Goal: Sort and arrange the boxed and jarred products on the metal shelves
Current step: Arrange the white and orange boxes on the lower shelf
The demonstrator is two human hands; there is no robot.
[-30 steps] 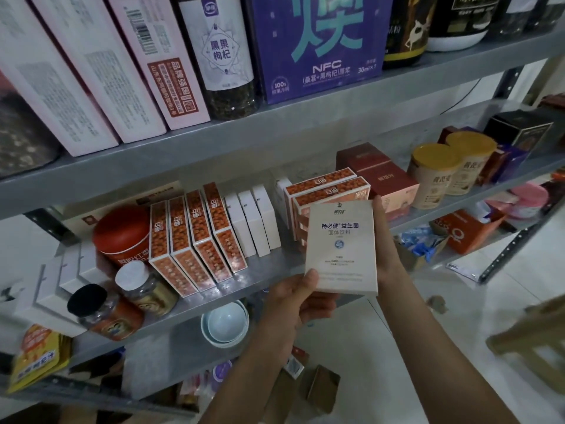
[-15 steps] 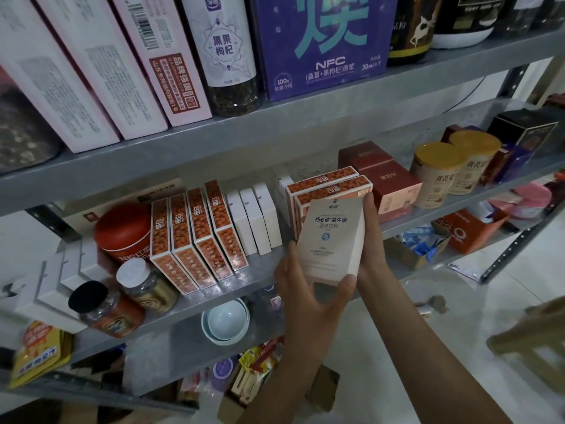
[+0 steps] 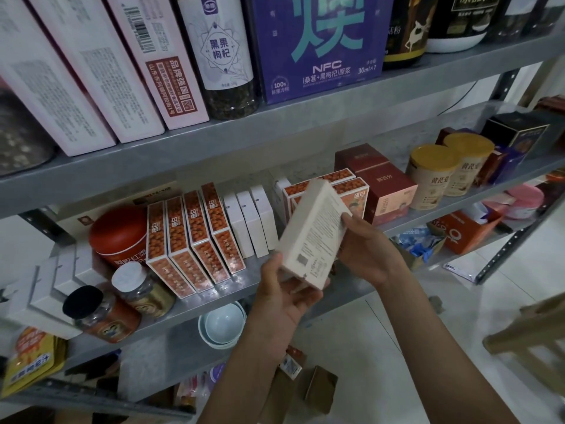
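Head view. We saw both hands grasping a single white box [image 3: 312, 234], which was held in the air in front of the middle metal shelf [image 3: 195, 304] and rested on nothing. The left hand [image 3: 284, 298] cupped its lower end and the right hand [image 3: 367, 249] gripped its right side. The box was tilted with its printed panel toward the camera, which we judged suited reading it or turning it edge-first. Three similar white boxes [image 3: 250, 228] stood upright on the shelf between a leaning row of orange boxes [image 3: 189, 240] and an orange stack [image 3: 351, 191]. We judged the held box belonged beside them, though it hid that spot.
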